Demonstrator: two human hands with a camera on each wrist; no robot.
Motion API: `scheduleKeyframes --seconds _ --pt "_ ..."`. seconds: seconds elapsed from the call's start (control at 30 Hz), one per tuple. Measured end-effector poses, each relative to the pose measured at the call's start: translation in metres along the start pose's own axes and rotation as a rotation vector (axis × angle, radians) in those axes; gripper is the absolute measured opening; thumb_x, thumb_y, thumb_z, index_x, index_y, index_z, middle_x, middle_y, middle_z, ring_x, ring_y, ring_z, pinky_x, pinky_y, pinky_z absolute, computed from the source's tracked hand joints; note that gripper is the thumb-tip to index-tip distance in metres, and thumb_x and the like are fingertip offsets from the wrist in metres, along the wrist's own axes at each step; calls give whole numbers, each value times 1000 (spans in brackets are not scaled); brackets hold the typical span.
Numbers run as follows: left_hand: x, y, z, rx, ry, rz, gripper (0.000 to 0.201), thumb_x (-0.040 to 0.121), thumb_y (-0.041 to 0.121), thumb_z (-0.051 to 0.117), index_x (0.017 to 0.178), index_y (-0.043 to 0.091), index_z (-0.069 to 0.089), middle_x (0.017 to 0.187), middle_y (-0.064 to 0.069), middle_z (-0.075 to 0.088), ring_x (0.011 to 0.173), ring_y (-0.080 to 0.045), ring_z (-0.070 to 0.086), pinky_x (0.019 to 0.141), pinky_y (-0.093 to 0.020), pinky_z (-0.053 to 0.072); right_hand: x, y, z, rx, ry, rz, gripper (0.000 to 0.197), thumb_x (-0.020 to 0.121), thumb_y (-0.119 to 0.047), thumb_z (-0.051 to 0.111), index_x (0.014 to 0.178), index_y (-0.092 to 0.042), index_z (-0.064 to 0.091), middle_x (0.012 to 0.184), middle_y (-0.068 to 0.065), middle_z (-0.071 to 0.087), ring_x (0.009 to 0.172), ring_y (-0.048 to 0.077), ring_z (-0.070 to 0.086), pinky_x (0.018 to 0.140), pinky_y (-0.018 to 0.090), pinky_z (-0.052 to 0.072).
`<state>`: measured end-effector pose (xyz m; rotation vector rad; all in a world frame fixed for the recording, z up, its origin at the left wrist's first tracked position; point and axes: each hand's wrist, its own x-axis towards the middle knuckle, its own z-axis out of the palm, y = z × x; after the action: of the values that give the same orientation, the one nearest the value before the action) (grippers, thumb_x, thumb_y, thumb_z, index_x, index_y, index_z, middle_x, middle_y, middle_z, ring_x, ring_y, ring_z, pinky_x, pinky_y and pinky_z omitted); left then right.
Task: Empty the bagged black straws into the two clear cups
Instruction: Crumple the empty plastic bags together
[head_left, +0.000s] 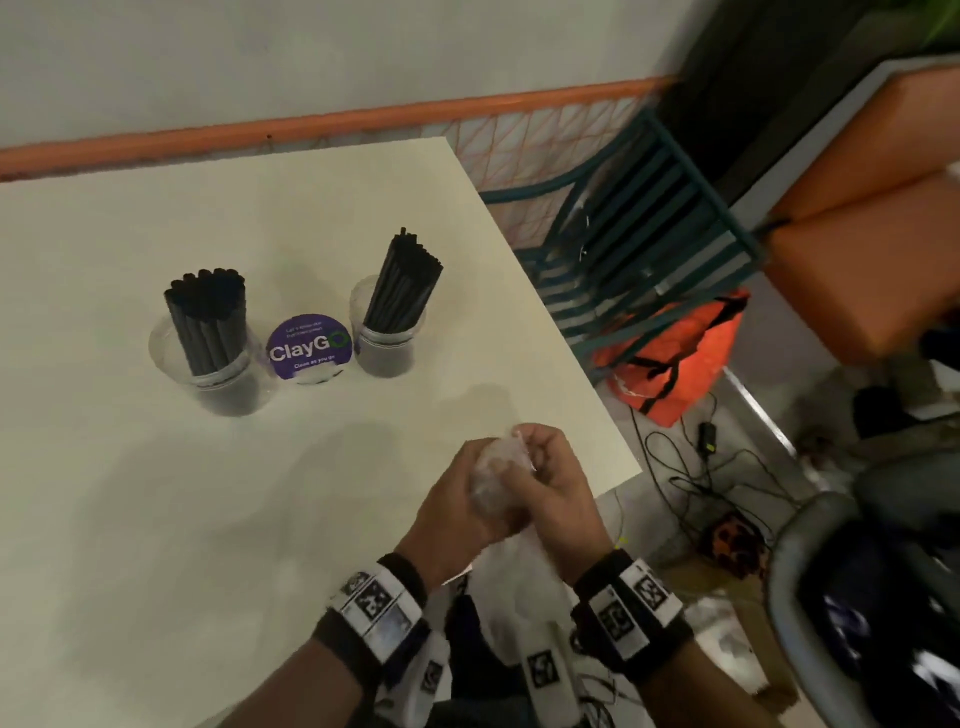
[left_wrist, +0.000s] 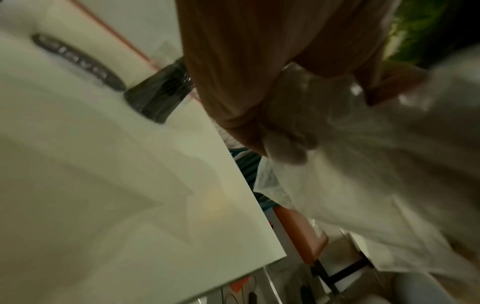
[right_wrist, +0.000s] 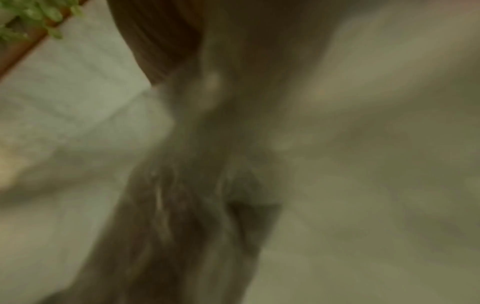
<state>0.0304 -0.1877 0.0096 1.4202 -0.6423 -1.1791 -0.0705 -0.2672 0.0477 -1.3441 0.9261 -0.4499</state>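
Two clear cups stand on the white table (head_left: 156, 493), each packed with black straws: the left cup (head_left: 210, 358) and the right cup (head_left: 387, 332). Near the table's right front corner my left hand (head_left: 457, 499) and right hand (head_left: 550, 478) are pressed together, both gripping a crumpled clear plastic bag (head_left: 493, 478). The bag's loose end (head_left: 514, 566) hangs down between my wrists. No straws show inside the bag. In the left wrist view the bag (left_wrist: 350, 164) trails from my curled fingers (left_wrist: 239, 115) beside the table edge. The right wrist view is a blur.
A purple round ClayGo sticker (head_left: 310, 347) lies between the cups. Right of the table are a teal slatted chair (head_left: 634, 249), an orange bag (head_left: 675, 358), cables on the floor (head_left: 691, 467) and an orange seat (head_left: 872, 234). A wall with an orange rail (head_left: 311, 122) runs behind.
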Motion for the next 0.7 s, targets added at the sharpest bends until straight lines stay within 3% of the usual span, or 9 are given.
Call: scheduleKeyframes --seconds 0.07,0.13,0.23,0.33,0.4,0.47,0.57,0.63,0.7 --pt "0 2 10 3 160 -78 19 76 30 67 94 27 69 93 -5 75 87 -25 71 73 -43 60 -8 15 -9 -331 -7 -173 37 81 -40 68 117 -31 62 116 -3 60 110 15 57 91 32 49" --pt "1 1 10 -198 252 -224 16 88 12 55 84 16 70 80 -8 72 72 -21 69 57 -36 54 -10 32 -20 -732 -103 -321 58 77 -60 64 131 -44 52 142 -6 40 131 11 35 105 24 33" --pt "4 1 9 -422 191 -350 17 89 8 53 94 2 68 85 -18 67 74 -23 66 60 -32 51 -7 52 -31 -597 -310 -288 59 88 -38 67 141 -34 42 150 -7 38 137 3 34 110 20 33" --pt "7 2 20 23 163 -149 38 83 34 63 117 15 62 114 -2 64 106 -20 58 79 -21 48 10 55 -48 -447 -132 -158 35 86 -8 51 116 -24 60 110 -5 66 95 7 61 82 27 49" --pt "4 8 31 492 217 110 72 74 59 66 135 28 46 137 10 45 127 -11 45 99 -22 40 24 40 -63 -192 -45 4 21 87 -3 45 90 -15 62 82 4 63 71 19 56 59 31 45" --pt "6 13 53 602 61 204 105 66 71 70 150 37 17 158 14 18 144 -7 26 111 -31 34 35 26 -76 17 -24 121 25 94 -6 46 77 -16 60 70 1 59 62 14 59 51 28 48" --pt "20 12 97 733 -19 337 91 77 74 57 150 42 13 162 16 6 148 -9 20 114 -36 36 46 27 -98 -43 -62 -92 15 88 -25 64 77 -17 58 66 0 59 58 -1 61 49 31 50" --pt "34 10 118 807 38 469 69 90 68 43 146 30 29 156 6 23 143 -16 31 111 -38 40 45 38 -116 24 -218 -62 14 79 -22 71 84 -12 62 75 17 63 73 17 66 56 48 53" --pt "50 6 135 881 70 620 54 96 58 39 134 20 44 140 -4 42 128 -21 47 103 -38 47 42 37 -141 244 -321 108 19 77 -12 65 96 -14 62 92 11 66 91 25 66 78 51 56"
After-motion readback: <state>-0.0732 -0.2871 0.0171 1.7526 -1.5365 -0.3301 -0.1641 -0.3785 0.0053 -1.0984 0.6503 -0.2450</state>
